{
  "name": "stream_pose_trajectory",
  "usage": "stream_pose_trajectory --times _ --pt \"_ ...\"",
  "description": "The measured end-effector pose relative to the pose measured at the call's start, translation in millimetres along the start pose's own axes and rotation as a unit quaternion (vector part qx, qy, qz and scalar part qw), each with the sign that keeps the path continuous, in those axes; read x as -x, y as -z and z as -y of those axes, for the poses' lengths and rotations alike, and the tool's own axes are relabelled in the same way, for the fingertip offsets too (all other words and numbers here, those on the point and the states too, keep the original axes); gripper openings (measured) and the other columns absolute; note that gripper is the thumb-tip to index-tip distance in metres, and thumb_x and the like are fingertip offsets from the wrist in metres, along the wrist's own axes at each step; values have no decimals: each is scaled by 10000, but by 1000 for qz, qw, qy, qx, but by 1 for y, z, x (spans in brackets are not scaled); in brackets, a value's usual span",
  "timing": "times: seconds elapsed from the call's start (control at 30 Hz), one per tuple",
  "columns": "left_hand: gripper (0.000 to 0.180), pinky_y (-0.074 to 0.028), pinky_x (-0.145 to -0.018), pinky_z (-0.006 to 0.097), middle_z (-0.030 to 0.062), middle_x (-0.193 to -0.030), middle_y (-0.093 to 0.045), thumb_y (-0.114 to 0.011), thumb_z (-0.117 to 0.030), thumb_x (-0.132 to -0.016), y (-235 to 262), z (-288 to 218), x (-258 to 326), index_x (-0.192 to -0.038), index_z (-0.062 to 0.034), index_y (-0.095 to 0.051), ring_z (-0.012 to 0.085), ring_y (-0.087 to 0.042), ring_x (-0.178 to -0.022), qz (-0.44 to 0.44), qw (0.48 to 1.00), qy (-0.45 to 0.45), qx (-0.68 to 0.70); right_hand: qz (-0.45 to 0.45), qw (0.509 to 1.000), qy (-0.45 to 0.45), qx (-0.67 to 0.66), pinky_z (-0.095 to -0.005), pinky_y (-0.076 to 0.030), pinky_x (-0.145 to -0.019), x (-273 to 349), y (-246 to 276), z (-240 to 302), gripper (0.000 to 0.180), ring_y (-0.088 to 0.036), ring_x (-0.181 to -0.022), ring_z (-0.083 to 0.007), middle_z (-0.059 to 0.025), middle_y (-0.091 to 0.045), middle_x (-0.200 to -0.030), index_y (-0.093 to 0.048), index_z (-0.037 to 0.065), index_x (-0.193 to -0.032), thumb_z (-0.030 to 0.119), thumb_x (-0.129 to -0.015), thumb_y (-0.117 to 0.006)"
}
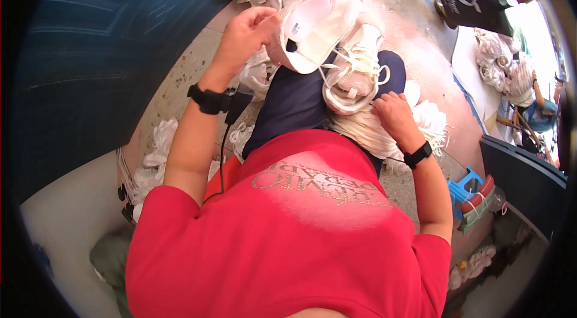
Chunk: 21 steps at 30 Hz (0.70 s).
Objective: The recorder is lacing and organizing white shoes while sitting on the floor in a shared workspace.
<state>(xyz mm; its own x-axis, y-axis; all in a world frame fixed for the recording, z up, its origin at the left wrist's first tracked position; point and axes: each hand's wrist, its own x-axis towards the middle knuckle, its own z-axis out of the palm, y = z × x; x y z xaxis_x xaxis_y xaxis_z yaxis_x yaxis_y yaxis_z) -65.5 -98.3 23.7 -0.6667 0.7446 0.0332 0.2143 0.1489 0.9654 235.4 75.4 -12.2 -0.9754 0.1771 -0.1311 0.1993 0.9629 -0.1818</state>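
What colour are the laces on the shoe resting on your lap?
White, matching the white lace-up shoe itself; the loose white laces show best in the head view.

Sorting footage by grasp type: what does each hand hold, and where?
Left hand grips white shoe at its heel; right hand pinches a white lace.

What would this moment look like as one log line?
left hand: grips white shoe, raised | right hand: on white laces | second white shoe: on lap
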Motion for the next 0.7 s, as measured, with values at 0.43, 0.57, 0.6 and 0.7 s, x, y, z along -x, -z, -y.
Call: stream_pose_trajectory --times 0.43,0.57,0.6,0.7 --pt "653 -453 -771 258 35 -1018 -566 -582 -513 -773 9 37 46 -1183 -24 -445 98 -538 -920 127 933 175 286 -322 544 -116 -766 -203 -384 -520 32 124 0 30 -442 -572 -106 11 -448 -678 -472 40 -875 48 -847 -482" --pt "737 -431 -822 274 77 -1061 -557 -680 -456 -716 -9 18 56 -1216 14 -411 144 -533 -951 153 967 97 179 -405 410 70 -815 -174 -205 -394 41 158 -7 293 -214 -483 -22 68 -240 -605 -443 52 -1053 294 -894 -492" --pt "755 -424 -826 271 85 -1062 -555 -717 -434 -688 -13 20 58 -1211 17 -412 156 -528 -964 159 972 97 144 -400 453 -25 -797 -171 -207 -395 30 137 0 344 -218 -483 -22 69 -246 -605 -440 44 -1118 306 -899 -483" --pt "735 -422 -823 269 102 -1064 -545 -759 -376 -648 -29 -4 70 -1178 14 -432 180 -517 -978 197 970 127 62 -61 627 -246 -736 -156 -275 -432 -22 84 45 395 -364 -534 -7 72 -431 -690 -478 17 -1151 269 -856 -550"
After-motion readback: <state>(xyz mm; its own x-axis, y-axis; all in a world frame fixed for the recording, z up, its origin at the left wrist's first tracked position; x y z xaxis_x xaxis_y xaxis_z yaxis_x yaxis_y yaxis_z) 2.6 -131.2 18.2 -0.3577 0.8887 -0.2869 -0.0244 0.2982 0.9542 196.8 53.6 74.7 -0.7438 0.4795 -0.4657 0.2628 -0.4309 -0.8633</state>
